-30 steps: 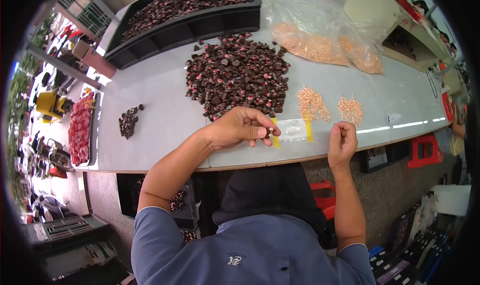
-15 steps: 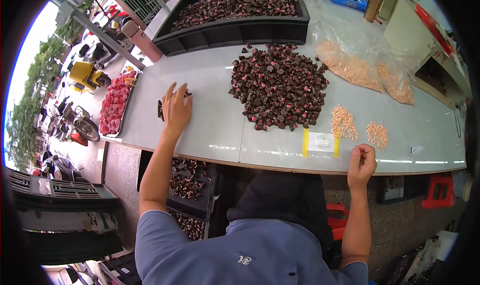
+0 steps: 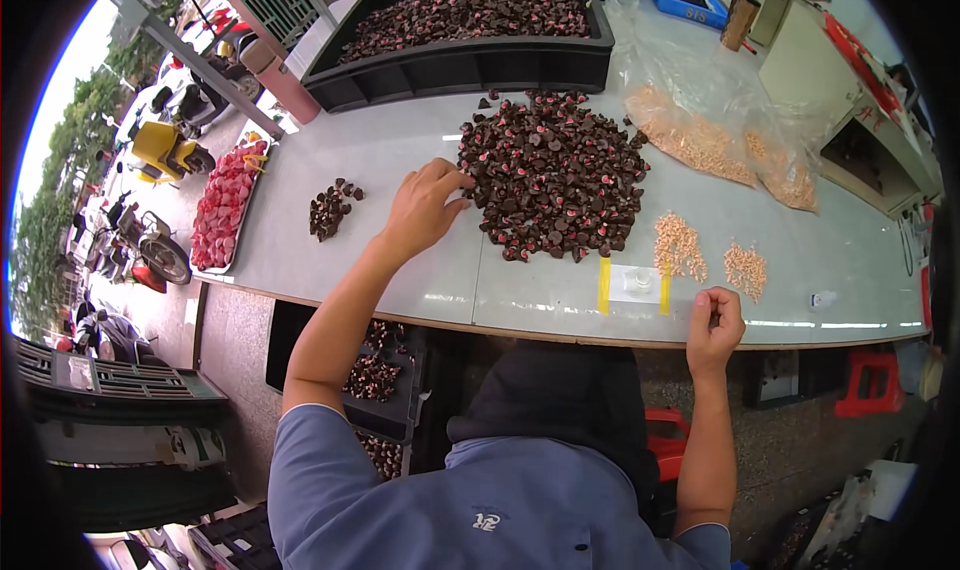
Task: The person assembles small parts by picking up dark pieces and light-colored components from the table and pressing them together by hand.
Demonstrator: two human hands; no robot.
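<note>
The left hand (image 3: 428, 208) has thumb and fingertips narrowly parted, the dark pieces (image 3: 560, 182) right beside them, while pale bits (image 3: 745, 270) lie beyond the right hand's (image 3: 716, 328) curled fingers, their contents unclear.

A pink bottle (image 3: 283, 85) and red stool (image 3: 856, 380) stand apart.

The left arm bends outward at the elbow, and the bare left forearm (image 3: 345, 315) slants in across the near edge of the counter (image 3: 430, 290), with the left hand (image 3: 428, 202) well in from that edge, its back uppermost, fingers half bent toward the right and thumb apart from them. The right hand (image 3: 716, 315) is at the near edge, fingers curled loosely inward beside the thumb, the right forearm (image 3: 709, 430) pointing almost straight ahead.
</note>
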